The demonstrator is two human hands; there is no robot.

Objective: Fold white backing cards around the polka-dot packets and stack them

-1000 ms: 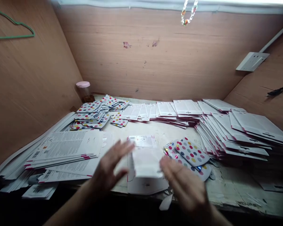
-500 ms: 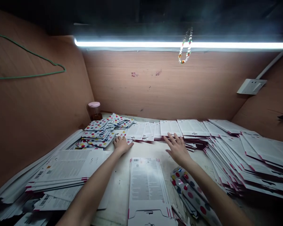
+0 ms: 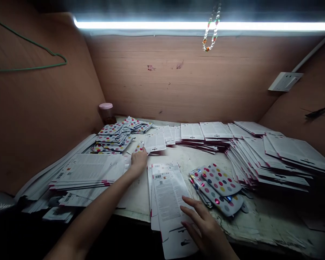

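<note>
My left hand (image 3: 139,159) is closed on the edge of a small polka-dot packet (image 3: 140,146), just beside a white printed sleeve (image 3: 155,142) at the middle of the table. My right hand (image 3: 199,222), fingers spread, lies over the lower right edge of the top card in a stack of white printed cards (image 3: 168,196) at the table's front edge. This top card is turned askew over the others. Right of that stack, polka-dot pouches (image 3: 219,187) lie fanned out.
Polka-dot packets (image 3: 111,139) are piled at the back left, near a pink-lidded jar (image 3: 106,112). Printed cards lie at left (image 3: 89,168) and in large piles at right (image 3: 284,155). A beaded string (image 3: 211,32) hangs by the light tube (image 3: 178,25).
My left hand has closed on a packet. My right hand has come back toward me onto the central stack, whose top card now sits askew. The view has tilted down.
</note>
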